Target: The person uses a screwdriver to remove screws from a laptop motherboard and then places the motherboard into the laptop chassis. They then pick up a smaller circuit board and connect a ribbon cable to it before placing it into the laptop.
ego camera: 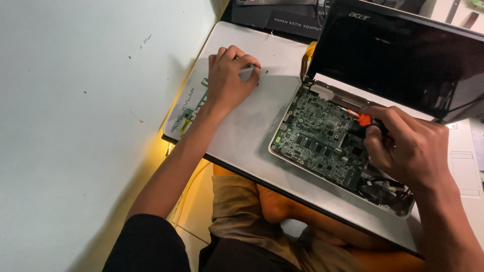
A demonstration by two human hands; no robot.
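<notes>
A grey work board (252, 136) was laid across the lap, and on it an opened small laptop (353, 126) was set, its green circuit board (317, 141) exposed and its dark screen (403, 55) tilted back. The step would be best done with the driver kept upright and pressure kept light. The right hand (408, 146) was curled tightly round an orange-tipped screwdriver (363, 119), wrist raised. The left hand (229, 75) was pinched shut on something tiny, unidentifiable.
</notes>
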